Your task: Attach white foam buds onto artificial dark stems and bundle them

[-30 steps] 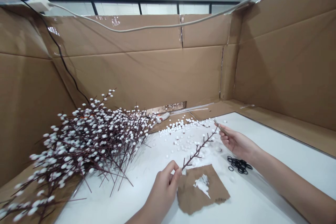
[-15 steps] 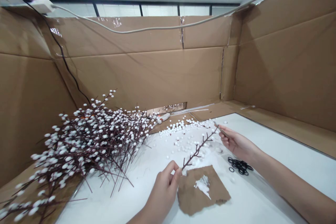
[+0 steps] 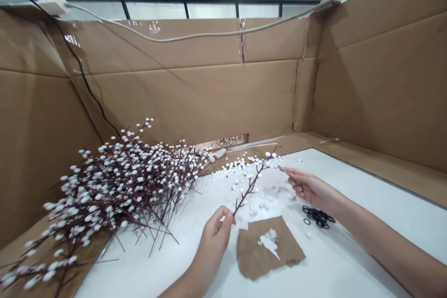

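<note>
Pinched at its lower end by my left hand, a bare dark brown twig slants up and to the right. A couple of larger white balls show at its tip. My right hand is closed on a slim tool that looks like tweezers, its point just right of the twig's upper end. Below the twig lies a torn piece of cardboard with a smear of white paste on it. Loose white foam balls are scattered behind the twig.
A large heap of twigs with white balls fills the left side. Black rubber rings lie beneath my right wrist. A white-handled tool rests at the back of the white board. Cardboard walls surround the area.
The twig has swung left and more upright, its tip now away from the tweezers, with white balls at the tip. My left hand has shifted slightly up and left; the right slightly left.
</note>
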A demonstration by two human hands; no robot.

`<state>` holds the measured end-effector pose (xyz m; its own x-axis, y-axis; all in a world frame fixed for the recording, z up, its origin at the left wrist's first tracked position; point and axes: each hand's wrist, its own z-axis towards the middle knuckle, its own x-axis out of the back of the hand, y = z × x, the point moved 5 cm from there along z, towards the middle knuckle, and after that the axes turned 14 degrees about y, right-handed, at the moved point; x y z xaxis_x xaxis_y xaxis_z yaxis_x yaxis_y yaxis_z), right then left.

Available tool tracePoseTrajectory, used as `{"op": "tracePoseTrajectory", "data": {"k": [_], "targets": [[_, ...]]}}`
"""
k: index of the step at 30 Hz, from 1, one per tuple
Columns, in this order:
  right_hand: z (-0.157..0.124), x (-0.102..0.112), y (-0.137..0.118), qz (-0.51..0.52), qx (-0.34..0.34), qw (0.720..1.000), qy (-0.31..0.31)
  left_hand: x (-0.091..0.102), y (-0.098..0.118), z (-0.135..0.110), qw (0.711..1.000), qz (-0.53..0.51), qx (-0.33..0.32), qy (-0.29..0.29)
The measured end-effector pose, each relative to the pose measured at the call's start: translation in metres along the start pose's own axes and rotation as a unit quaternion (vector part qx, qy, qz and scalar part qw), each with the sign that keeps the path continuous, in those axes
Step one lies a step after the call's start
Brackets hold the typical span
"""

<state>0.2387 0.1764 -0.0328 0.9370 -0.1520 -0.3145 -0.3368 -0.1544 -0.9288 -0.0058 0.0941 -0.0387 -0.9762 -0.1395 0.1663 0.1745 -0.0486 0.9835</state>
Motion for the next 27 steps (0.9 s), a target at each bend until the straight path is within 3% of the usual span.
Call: {"op": "tracePoseTrajectory", "data": {"k": [4, 8, 10, 16, 19, 24, 25, 27], "targets": [[-0.016, -0.01, -0.002, -0.122, 0.003, 0.989, -0.083, 0.002, 0.005, -0.002, 0.999, -0.042, 0.013, 0.012], [-0.036, -0.026, 0.007, -0.337, 0.059, 0.914, -0.219, 0.0, 0.006, -0.001, 0.996, -0.074, 0.045, 0.003], [-0.04, -0.03, 0.015, -0.387, 0.071, 0.887, -0.244, -0.001, 0.006, -0.002, 0.995, -0.081, 0.055, -0.007], [-0.041, -0.032, 0.026, -0.425, 0.071, 0.866, -0.252, -0.002, 0.006, -0.003, 0.994, -0.096, 0.049, -0.019], [-0.044, -0.031, 0.025, -0.477, 0.091, 0.841, -0.239, -0.001, 0.007, -0.004, 0.995, -0.087, 0.035, -0.022], [-0.054, -0.034, 0.008, -0.584, 0.256, 0.752, -0.168, 0.0, 0.008, -0.004, 0.996, -0.081, 0.018, -0.011], [-0.055, -0.034, 0.004, -0.585, 0.28, 0.746, -0.152, 0.001, 0.008, -0.004, 0.997, -0.082, 0.014, -0.008], [-0.054, -0.035, -0.003, -0.549, 0.311, 0.763, -0.139, 0.002, 0.008, -0.004, 0.996, -0.084, 0.009, -0.001]]}}
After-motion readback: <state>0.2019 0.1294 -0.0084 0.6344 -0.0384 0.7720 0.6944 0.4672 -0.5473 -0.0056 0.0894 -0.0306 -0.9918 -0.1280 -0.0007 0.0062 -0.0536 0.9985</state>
